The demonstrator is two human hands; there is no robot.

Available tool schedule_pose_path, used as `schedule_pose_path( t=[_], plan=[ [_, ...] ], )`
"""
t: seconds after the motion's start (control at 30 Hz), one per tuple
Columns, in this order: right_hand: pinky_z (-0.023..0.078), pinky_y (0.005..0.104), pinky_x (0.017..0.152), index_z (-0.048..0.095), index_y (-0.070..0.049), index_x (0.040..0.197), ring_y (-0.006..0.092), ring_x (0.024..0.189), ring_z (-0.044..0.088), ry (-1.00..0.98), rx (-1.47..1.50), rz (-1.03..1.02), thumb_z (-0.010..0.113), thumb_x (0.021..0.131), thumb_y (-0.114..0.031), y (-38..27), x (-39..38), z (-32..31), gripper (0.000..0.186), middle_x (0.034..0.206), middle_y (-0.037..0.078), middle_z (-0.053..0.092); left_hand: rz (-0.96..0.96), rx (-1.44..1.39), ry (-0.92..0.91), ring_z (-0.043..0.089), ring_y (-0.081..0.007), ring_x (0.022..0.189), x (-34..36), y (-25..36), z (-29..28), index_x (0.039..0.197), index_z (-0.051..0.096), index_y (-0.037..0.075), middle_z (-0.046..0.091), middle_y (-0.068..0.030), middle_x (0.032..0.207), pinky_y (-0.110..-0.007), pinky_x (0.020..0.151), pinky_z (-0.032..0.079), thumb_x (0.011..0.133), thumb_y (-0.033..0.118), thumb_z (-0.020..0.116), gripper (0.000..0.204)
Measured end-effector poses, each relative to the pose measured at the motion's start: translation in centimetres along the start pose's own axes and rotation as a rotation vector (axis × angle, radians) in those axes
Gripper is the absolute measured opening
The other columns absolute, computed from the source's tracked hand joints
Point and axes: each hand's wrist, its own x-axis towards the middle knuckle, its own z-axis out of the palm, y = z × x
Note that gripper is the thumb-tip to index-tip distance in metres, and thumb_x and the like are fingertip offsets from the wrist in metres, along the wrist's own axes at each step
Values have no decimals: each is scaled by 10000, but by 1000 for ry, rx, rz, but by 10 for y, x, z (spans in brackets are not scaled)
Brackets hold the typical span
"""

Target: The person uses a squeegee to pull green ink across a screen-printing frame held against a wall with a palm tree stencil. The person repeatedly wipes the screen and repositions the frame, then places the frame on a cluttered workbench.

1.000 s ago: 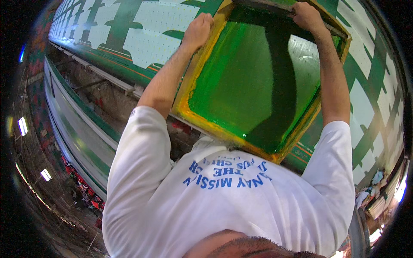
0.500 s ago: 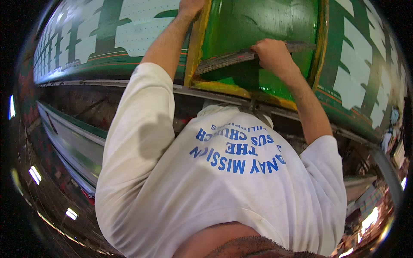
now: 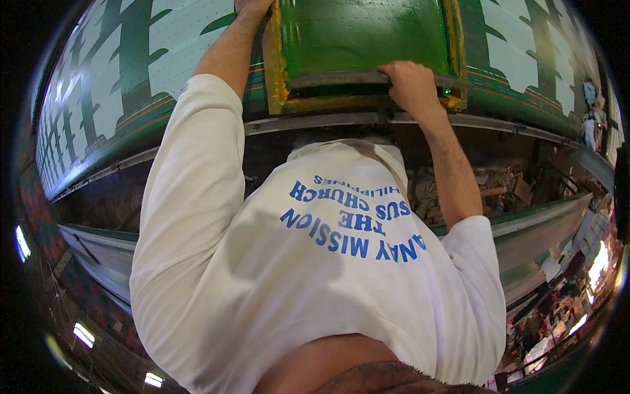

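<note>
On the long green-and-white table (image 3: 315, 122), the squeegee (image 3: 341, 80) has come down to the near edge of the printing frame (image 3: 367, 104), so this stroke seems complete, the right hand (image 3: 413, 90) closed around it, while the cut-off left hand's (image 3: 254, 5) grip I cannot tell.

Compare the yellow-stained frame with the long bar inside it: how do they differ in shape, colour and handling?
Shape: the frame is an angular surround, its far end out of view; the bar is one straight strip.
Colour: the frame is stained yellow and green; the bar looks dull greyish.
Handling: the right hand grips the bar; the left hand, partly cut off, is at the frame's left side.
</note>
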Motion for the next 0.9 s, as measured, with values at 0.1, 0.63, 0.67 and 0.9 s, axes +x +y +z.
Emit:
schedule_pose_path(
  t=[0.1, 0.63, 0.67, 0.9],
  plan=[
    [592, 474, 833, 777, -151, 1175, 329, 967, 727, -86, -14, 24, 723, 762, -13, 4, 8, -17, 439, 1013, 128, 759, -169, -162, -38, 647, -427, 1100, 0, 2, -4, 1188, 594, 7, 657, -242, 1156, -537, 923, 548, 1096, 332, 332, 428],
    [563, 459, 939, 679, 9, 1193, 378, 1132, 669, -34, 531, -269, 735, 881, -174, 36, -51, 0, 366, 1192, 202, 689, -321, -230, -97, 597, -464, 1220, -5, 6, -33, 1268, 608, 62, 658, -237, 1282, -552, 1035, 461, 1083, 477, 327, 535],
    [546, 464, 979, 666, 11, 1247, 389, 1164, 655, -27, 662, -143, 747, 890, -197, 53, -50, -3, 421, 1238, 208, 680, -378, -253, -135, 591, -468, 1237, -3, 9, -37, 1307, 585, 58, 649, -243, 1305, -556, 1038, 461, 1081, 482, 329, 544],
    [488, 461, 1056, 600, 39, 1376, 411, 1241, 611, 287, 581, 576, 787, 898, -303, 194, -44, 12, 616, 1327, 254, 642, -457, -289, -209, 594, -454, 1246, -5, 25, -64, 1341, 568, 63, 635, -237, 1344, -550, 1028, 467, 1087, 462, 347, 522]
  ],
)
